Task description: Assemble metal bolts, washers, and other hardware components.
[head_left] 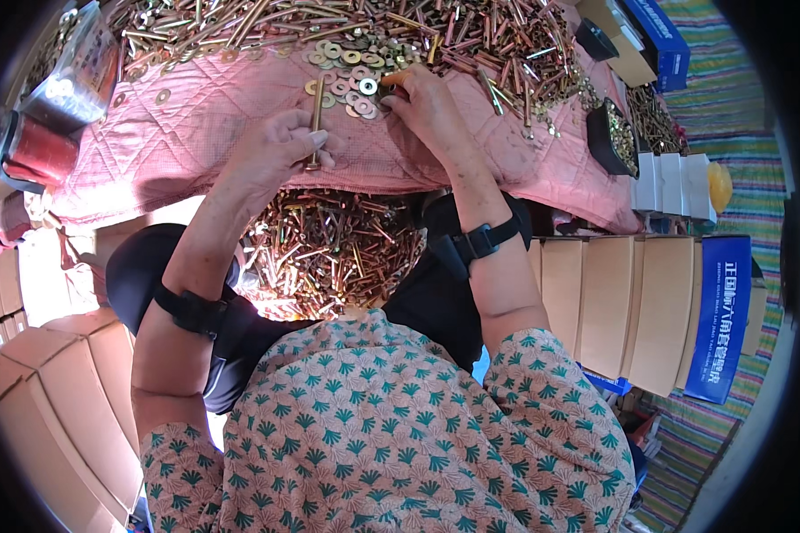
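Observation:
My left hand is closed around a long gold-coloured bolt. The bolt stands nearly upright, its head at the lower end by my thumb. Just right of it, a cluster of flat washers lies loose on the pink quilted cloth, some silvery and some yellowish. At the right edge of that cluster, my right hand has thumb and forefinger drawn together on what looks like a washer, mostly hidden by the fingers.
Piles of long bolts cover the far side. More bolts fill the space between my knees. A clear plastic container and red tub stand left; a black tray of small parts sits right. Cardboard boxes flank me.

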A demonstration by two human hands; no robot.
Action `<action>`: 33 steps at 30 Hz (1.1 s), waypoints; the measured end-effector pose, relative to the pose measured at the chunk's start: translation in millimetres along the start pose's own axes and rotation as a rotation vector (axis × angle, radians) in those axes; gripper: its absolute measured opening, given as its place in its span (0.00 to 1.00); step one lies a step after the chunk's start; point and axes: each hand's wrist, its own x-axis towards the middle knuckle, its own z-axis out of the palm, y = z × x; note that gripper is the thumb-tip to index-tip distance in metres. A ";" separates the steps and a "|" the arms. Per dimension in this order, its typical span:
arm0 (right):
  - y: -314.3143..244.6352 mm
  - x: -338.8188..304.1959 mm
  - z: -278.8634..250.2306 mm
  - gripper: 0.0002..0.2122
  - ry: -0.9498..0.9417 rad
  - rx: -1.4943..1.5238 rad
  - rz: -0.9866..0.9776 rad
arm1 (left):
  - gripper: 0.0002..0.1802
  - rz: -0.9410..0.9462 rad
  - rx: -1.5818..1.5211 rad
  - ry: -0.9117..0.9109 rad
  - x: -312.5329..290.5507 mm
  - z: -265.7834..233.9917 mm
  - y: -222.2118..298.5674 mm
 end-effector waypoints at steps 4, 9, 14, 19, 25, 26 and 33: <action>-1.0 1.3 -2.9 0.12 0.029 0.062 0.139 | 0.16 -0.014 -0.083 -0.007 2.4 4.0 -6.3; -8.3 0.2 -15.5 0.08 0.021 0.503 0.480 | 0.19 -0.048 0.142 0.041 -0.1 18.0 -2.3; -25.1 -3.2 -11.1 0.05 0.024 1.087 0.545 | 0.19 -0.102 0.135 0.010 3.8 21.5 -10.7; -37.9 -4.1 -0.9 0.05 0.070 1.044 0.447 | 0.17 -0.116 0.129 0.014 4.9 19.6 -12.2; -41.5 -5.4 1.6 0.07 0.083 0.621 0.145 | 0.15 -0.095 0.039 0.024 2.7 20.1 -13.8; -41.5 -4.3 1.3 0.07 0.083 0.622 0.144 | 0.15 -0.070 0.058 0.043 2.9 19.7 -14.0; -16.1 2.9 -4.7 0.07 0.120 0.243 -0.004 | 0.17 0.167 0.463 0.173 3.4 13.6 -20.5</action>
